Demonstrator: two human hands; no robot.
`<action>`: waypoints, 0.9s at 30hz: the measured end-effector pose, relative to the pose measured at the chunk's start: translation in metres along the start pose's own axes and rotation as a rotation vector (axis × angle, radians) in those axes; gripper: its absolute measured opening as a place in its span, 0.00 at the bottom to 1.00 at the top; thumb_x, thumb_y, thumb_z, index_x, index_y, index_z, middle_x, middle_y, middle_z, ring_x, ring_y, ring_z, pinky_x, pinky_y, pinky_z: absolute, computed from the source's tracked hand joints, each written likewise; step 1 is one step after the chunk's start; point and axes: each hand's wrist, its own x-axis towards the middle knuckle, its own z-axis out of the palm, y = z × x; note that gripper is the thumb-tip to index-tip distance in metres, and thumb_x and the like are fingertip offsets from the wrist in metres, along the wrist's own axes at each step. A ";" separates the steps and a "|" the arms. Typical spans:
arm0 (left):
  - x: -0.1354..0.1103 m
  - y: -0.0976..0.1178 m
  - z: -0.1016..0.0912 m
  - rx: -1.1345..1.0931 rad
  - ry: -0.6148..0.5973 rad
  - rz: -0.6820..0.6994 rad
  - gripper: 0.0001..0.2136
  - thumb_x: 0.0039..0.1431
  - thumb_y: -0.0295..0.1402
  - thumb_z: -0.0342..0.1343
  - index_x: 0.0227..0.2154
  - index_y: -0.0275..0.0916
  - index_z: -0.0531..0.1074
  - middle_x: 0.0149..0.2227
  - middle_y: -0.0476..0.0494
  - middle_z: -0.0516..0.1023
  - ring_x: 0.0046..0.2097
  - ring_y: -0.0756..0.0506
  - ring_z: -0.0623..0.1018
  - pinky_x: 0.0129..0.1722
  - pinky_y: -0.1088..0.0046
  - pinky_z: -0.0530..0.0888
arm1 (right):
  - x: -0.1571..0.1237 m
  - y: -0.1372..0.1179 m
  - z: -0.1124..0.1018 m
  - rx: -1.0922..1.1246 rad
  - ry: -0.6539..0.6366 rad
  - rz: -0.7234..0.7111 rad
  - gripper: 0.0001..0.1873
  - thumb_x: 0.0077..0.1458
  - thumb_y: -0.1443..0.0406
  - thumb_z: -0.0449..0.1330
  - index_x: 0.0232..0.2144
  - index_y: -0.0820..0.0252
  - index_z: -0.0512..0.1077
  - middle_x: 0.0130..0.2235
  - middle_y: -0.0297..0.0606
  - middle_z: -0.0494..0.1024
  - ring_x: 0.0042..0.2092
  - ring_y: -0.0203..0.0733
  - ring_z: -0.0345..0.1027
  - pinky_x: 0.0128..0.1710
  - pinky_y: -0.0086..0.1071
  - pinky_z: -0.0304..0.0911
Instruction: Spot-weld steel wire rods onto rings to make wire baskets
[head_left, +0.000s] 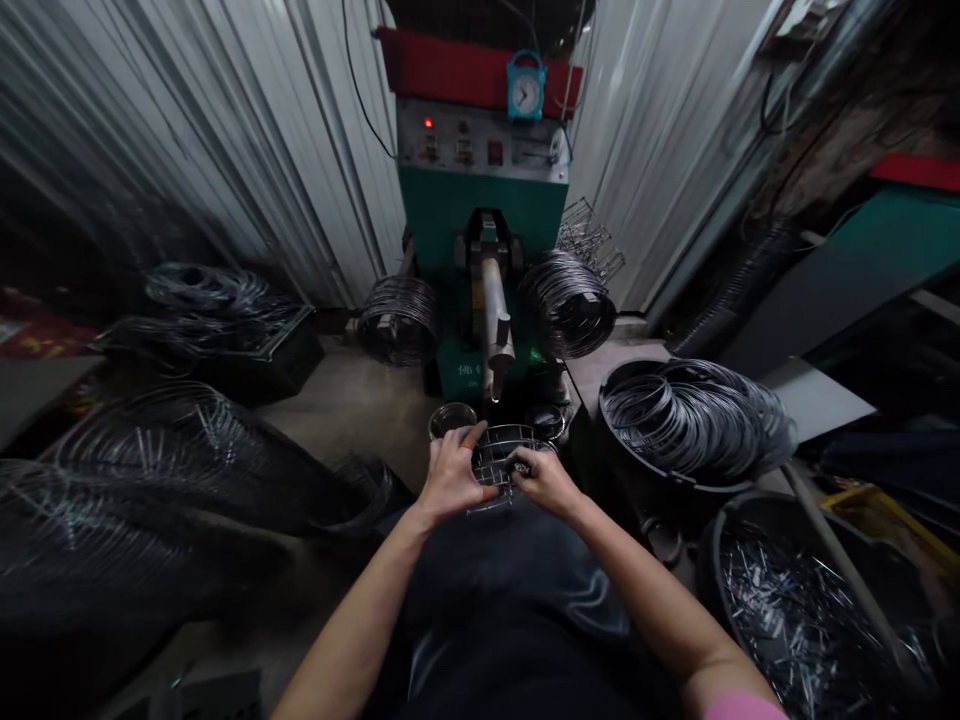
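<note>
The green machine (480,220) carries two wire coils (397,320), one at each side. Right of it, one black tub (611,455) is heaped with wire rings (694,415). A second tub (712,570) at the lower right holds short wire pieces (802,620). One wire basket (499,455) sits at the lap's front edge. The left hand (450,475) curls over its left rim, and the right hand (547,480) seemingly pinches its right rim.

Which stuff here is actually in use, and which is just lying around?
In use: wire basket, gripped by left hand and right hand; green machine directly ahead, likely.
Lying about: clock on the machine; tub of wire rings; bin of short wire pieces; wire coils at left.
</note>
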 end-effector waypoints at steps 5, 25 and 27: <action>0.006 -0.012 0.002 -0.065 -0.041 -0.048 0.43 0.32 0.36 0.65 0.57 0.42 0.56 0.52 0.40 0.64 0.53 0.36 0.65 0.52 0.57 0.62 | 0.005 0.006 -0.015 0.057 -0.187 -0.153 0.10 0.51 0.71 0.56 0.37 0.62 0.73 0.37 0.40 0.77 0.40 0.40 0.70 0.41 0.31 0.63; 0.034 -0.041 0.011 -0.188 0.025 0.039 0.22 0.32 0.32 0.67 0.37 0.43 0.72 0.53 0.41 0.64 0.55 0.36 0.65 0.53 0.54 0.64 | 0.037 0.031 -0.003 -0.128 -0.082 -0.320 0.10 0.50 0.72 0.59 0.37 0.60 0.73 0.35 0.39 0.77 0.38 0.39 0.72 0.38 0.28 0.65; 0.036 -0.043 0.012 -0.187 0.006 0.065 0.24 0.33 0.31 0.67 0.40 0.45 0.73 0.53 0.41 0.64 0.55 0.36 0.65 0.53 0.54 0.65 | 0.039 0.032 -0.004 -0.151 -0.082 -0.322 0.10 0.50 0.72 0.59 0.37 0.60 0.73 0.36 0.39 0.77 0.38 0.39 0.72 0.38 0.28 0.65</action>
